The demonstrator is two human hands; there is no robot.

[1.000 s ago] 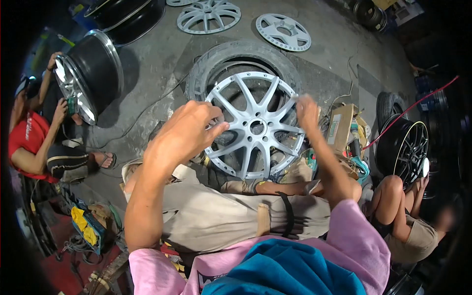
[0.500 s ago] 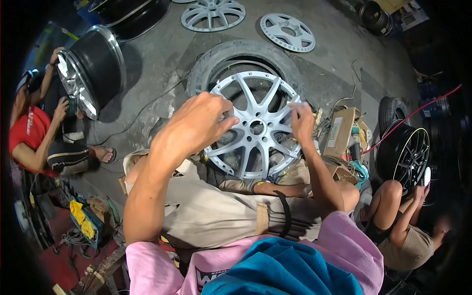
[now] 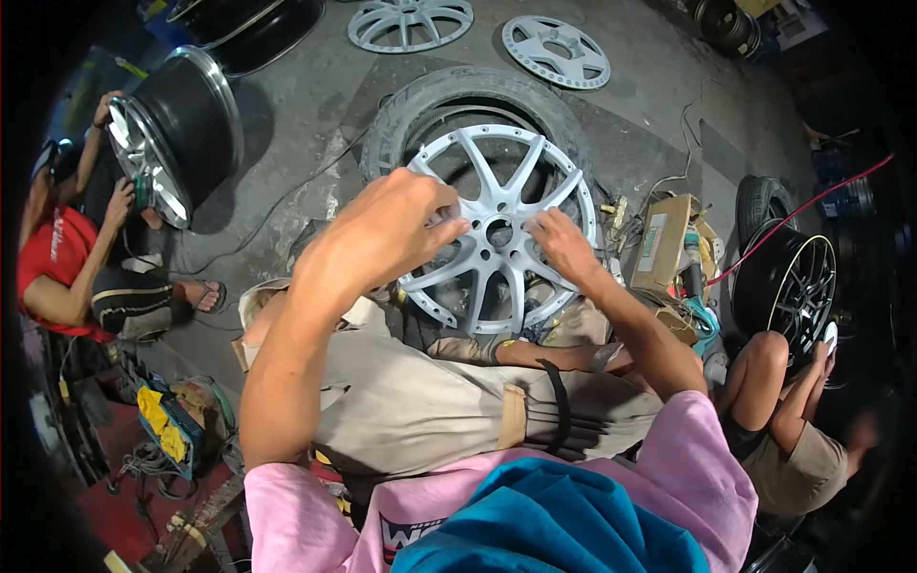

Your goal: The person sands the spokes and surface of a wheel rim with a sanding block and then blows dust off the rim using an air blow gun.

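Note:
A light grey multi-spoke wheel face (image 3: 501, 181) lies tilted on a worn tyre (image 3: 420, 100) in front of my crossed legs. Over its left spokes is my left hand (image 3: 411, 218), fingers curled under and thumb pointing toward the hub; whatever lies beneath the fingers is hidden. My right hand (image 3: 564, 246) is at a right-hand spoke beside the centre hole, its fingers bent and pressed together. Anything in its fingertips is too small to name.
Two more grey wheel faces (image 3: 556, 52) lie on the floor ahead. A cardboard box (image 3: 663, 239) with a power tool stands at right. A co-worker in red (image 3: 67, 258) handles a chrome wheel (image 3: 148, 162) at left; another person (image 3: 798, 468) sits right, near a black wheel (image 3: 802, 286).
My right hand has moved left and down, from the wheel face's right rim to a spoke near the hub. My left hand stays nearly in place. The view has shifted slightly.

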